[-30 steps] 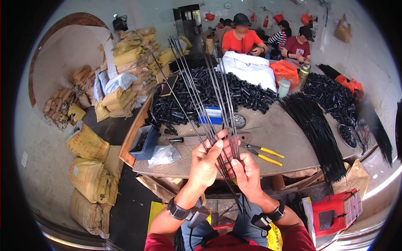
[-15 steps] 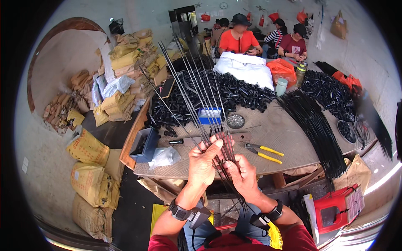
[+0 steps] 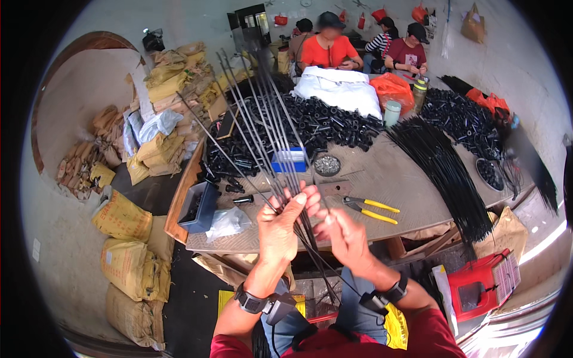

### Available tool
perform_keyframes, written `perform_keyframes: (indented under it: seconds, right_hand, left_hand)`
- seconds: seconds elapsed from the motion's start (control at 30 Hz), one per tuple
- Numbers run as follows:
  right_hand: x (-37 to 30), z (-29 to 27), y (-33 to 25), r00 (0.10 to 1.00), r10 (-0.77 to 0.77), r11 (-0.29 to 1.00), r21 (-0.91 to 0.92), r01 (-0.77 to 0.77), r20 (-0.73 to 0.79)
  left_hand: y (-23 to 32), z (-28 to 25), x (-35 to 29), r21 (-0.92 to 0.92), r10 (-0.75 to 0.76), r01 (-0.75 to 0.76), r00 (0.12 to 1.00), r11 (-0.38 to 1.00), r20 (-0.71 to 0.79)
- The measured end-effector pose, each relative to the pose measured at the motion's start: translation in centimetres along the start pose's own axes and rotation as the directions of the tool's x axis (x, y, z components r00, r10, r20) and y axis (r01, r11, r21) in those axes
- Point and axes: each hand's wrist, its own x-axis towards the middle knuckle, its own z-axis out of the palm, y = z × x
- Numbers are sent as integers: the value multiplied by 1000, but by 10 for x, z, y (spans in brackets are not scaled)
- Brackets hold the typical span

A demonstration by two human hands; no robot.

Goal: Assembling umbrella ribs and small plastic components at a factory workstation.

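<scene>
One table, one cutter: left fingers grip rods.

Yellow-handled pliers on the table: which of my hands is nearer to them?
Right. Your right hand is just left of the pliers and closer to your body, not touching them; your left hand is farther left, holding thin dark rods.

Smooth dark rods, glossy plastic tubes, wooden board
</scene>
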Motion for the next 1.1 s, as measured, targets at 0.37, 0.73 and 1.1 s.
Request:
perform_keyframes:
  seconds: [0.37,0.73,1.1]
  right_hand:
    - [124,-165,61,960,-243,503,-864,1,-140]
    - [38,-159,68,949,133,217,-943,252,284]
    - [0,-30,-18,829,297,804,344,-485,474]
  left_hand:
    - [24,-17,-5,144,55,-61,997,988,44]
    - [12,-5,15,143,12,-30,992,989,124]
    - [32,-2,11,823,-336,-34,903,567,268]
